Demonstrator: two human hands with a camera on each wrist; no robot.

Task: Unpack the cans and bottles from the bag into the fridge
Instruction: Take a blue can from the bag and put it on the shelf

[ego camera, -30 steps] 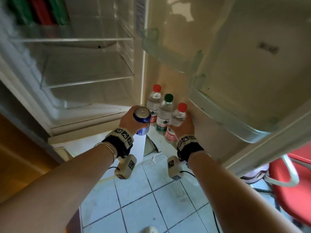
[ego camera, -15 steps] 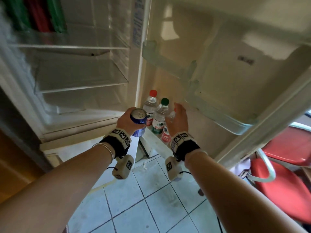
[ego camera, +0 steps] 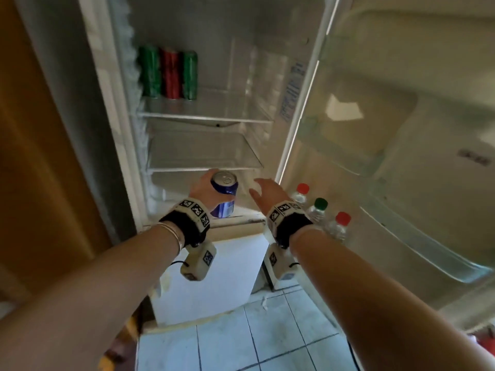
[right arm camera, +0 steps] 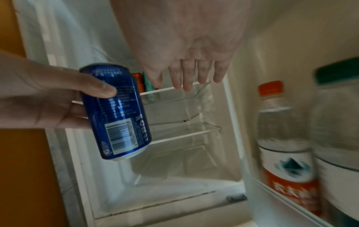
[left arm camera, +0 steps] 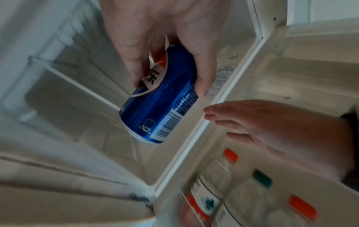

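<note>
My left hand (ego camera: 206,188) grips a blue can (ego camera: 224,192) upright in front of the fridge's lower shelf (ego camera: 203,167); the can (left arm camera: 161,99) shows a barcode between thumb and fingers, and also appears as the blue can (right arm camera: 116,112) in the right wrist view. My right hand (ego camera: 266,194) hovers empty beside it with straight fingers (right arm camera: 186,76). Three water bottles stand in the bottom door rack: a red-capped one (ego camera: 301,194), a green-capped one (ego camera: 318,210) and another red-capped one (ego camera: 340,226). Green and red cans (ego camera: 168,73) stand on the upper shelf (ego camera: 206,117).
The fridge door (ego camera: 401,129) stands open at the right, with an upper door rack (ego camera: 348,156) that holds nothing. A wooden panel (ego camera: 40,156) flanks the fridge on the left. Light floor tiles (ego camera: 241,344) lie below. No bag shows.
My right hand has let go of the red-capped bottle in the door rack and swung left, open. The left hand has carried the blue can up toward the fridge shelves. My view tilted upward.
</note>
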